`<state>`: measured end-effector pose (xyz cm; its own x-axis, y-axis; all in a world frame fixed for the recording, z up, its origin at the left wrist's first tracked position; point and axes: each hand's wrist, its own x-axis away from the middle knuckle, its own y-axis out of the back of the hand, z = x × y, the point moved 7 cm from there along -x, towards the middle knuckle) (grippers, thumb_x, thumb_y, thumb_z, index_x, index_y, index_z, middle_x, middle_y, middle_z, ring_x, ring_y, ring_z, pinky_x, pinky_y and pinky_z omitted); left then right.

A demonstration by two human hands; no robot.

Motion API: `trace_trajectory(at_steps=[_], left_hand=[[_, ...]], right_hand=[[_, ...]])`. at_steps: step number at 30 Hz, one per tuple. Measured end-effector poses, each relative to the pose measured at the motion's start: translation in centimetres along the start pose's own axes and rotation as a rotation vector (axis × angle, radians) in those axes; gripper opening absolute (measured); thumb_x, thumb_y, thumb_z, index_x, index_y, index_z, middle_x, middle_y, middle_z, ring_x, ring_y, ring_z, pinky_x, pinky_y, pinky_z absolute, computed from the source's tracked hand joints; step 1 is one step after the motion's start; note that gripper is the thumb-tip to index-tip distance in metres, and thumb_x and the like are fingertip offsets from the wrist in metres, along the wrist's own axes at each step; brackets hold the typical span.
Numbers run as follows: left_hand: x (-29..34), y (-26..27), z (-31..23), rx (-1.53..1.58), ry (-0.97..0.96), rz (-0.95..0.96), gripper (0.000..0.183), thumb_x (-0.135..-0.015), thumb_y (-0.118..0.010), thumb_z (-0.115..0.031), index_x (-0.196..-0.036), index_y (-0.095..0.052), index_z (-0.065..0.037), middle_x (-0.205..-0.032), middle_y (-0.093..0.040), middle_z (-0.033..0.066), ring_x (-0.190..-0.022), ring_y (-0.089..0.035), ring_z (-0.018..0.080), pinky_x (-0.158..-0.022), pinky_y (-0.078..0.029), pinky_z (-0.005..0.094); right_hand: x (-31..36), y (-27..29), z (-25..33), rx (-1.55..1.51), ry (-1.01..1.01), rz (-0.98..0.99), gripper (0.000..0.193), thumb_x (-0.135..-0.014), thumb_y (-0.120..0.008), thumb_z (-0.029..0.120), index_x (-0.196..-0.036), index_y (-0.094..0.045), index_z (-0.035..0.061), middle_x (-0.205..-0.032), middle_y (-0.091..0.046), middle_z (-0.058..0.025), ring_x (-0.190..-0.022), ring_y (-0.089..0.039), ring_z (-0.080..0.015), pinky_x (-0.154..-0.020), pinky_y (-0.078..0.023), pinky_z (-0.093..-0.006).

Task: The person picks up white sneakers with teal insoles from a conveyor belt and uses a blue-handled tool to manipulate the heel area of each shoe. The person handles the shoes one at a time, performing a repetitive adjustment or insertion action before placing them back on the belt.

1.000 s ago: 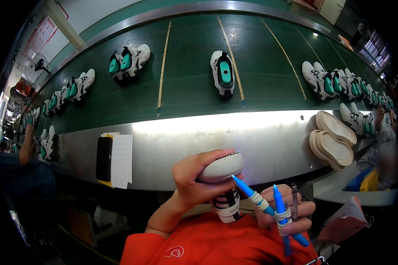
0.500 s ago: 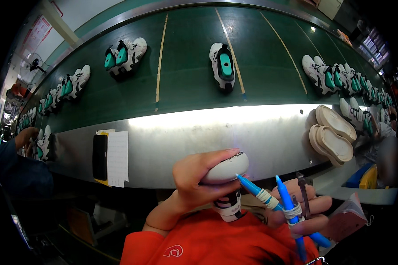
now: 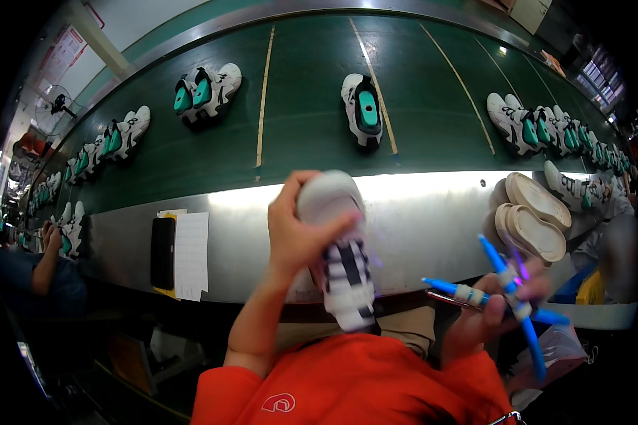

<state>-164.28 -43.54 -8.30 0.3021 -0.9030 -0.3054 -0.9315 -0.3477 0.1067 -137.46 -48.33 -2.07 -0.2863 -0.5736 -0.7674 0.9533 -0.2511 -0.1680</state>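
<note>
My left hand (image 3: 290, 230) grips a white-and-black sneaker (image 3: 347, 283) round its toe, thumb across the front. The toe points away from me over the metal ledge, and the laced top faces up. Off to the right and apart from the shoe, my right hand (image 3: 485, 322) is closed round blue pens (image 3: 493, 251) with pale bands wound about them. They cross one another, with tips pointing away and to the left. A thin dark stick also shows beside the lower pen. Motion blurs the right fingers.
Beyond the metal ledge (image 3: 248, 248) lies a green belt (image 3: 305, 92) bearing a single sneaker (image 3: 363, 113) and several pairs. Cream soles (image 3: 535, 230) rest at the ledge's right. Left of me are a black phone (image 3: 162, 251) and paper (image 3: 192, 255). Another person's hand (image 3: 51, 237) is at far left.
My left hand has carried the sneaker up and away from me, tilting it so its laces show. The pens have moved right, away from the toe, where one tip was before.
</note>
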Motion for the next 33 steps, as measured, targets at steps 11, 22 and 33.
trace_trajectory(at_steps=[11, 22, 33], left_hand=[[2.5, 1.5, 5.7, -0.347, -0.033, 0.090, 0.064, -0.077, -0.062, -0.039, -0.122, -0.040, 0.000, -0.137, -0.025, 0.0189, -0.127, -0.026, 0.0321, -0.104, -0.023, 0.0403], [17.3, -2.3, 2.4, -0.877, -1.415, 0.235, 0.059, -0.082, -0.056, -0.020, -0.128, -0.030, -0.045, -0.133, -0.033, 0.0005, -0.121, -0.035, 0.0211, -0.102, -0.022, 0.0521], [7.2, 1.6, -9.1, -0.065, -0.328, 0.361, 0.079, -0.053, -0.080, -0.015, -0.120, -0.039, -0.007, -0.125, -0.036, 0.0185, -0.115, -0.038, 0.0361, -0.094, -0.034, 0.0419]], right_hand=[[6.3, 0.5, -7.3, -0.429, -0.913, 0.224, 0.050, -0.083, -0.049, 0.054, -0.074, -0.043, 0.0052, -0.063, -0.038, -0.0018, -0.043, -0.036, -0.0060, -0.037, -0.028, -0.0198], [4.9, -2.2, -5.5, -0.581, -0.944, 0.277, 0.043, -0.087, -0.044, 0.048, -0.071, -0.041, 0.0073, -0.059, -0.036, -0.0010, -0.043, -0.030, -0.0067, -0.039, -0.024, -0.0221], [2.8, -4.7, 0.9, -0.528, -0.657, 0.297, 0.047, -0.083, -0.052, 0.049, -0.066, -0.046, 0.0056, -0.054, -0.041, -0.0014, -0.045, -0.035, -0.0087, -0.038, -0.027, -0.0218]])
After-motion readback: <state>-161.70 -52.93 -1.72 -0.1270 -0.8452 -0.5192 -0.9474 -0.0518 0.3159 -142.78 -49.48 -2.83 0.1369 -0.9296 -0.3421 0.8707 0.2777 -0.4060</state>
